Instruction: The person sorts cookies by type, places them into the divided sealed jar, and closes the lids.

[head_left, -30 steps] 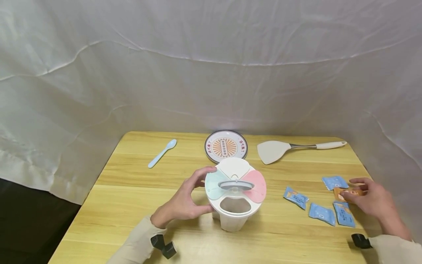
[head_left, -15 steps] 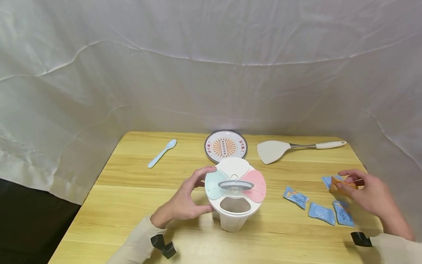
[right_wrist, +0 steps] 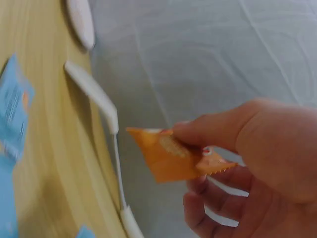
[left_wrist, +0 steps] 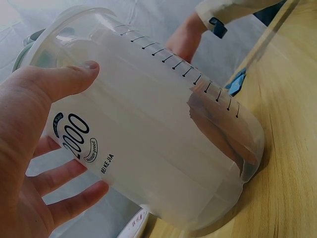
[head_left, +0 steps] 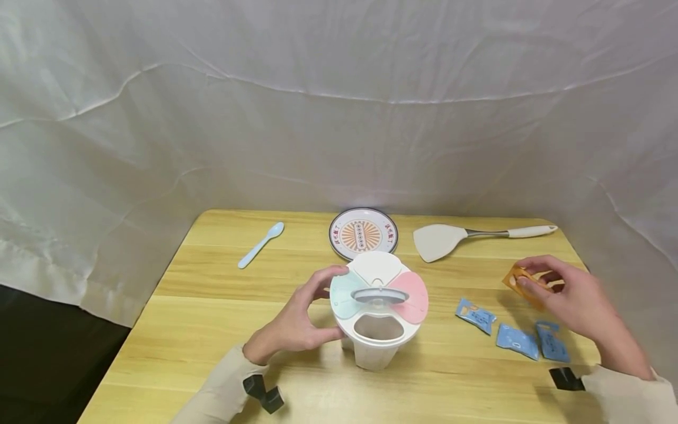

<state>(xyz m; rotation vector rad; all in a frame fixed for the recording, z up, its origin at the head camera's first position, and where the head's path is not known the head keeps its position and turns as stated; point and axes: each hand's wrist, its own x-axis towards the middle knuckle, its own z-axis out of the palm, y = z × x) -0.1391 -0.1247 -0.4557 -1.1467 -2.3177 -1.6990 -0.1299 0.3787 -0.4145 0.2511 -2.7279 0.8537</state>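
Observation:
A tall translucent container [left_wrist: 148, 134] with a white lid stands upright on the table. The lid's flaps are white, mint and pink, and one opening [head_left: 378, 328] at the front is uncovered. My left hand [head_left: 302, 318] grips the container from its left side, thumb and fingers curled round it. Through the wall in the left wrist view, a brownish-orange packet [left_wrist: 223, 121] shows at the bottom. My right hand [head_left: 574, 300] pinches an orange snack packet [right_wrist: 171, 156] between thumb and fingers, held above the table. Below it lie several blue packets [head_left: 517, 341]; one further back is hidden by the hand.
Behind the container lies a white plate [head_left: 338, 240] with a red and orange print. A cream spatula [head_left: 439, 241] rests at the back right, a light blue spoon [head_left: 261, 245] at the back left. Grey cloth [head_left: 339, 147] hangs behind the wooden table [head_left: 201, 330].
My right hand has picked the orange packet up from among the blue ones and moved it up, back and left. The left hand stays on the container.

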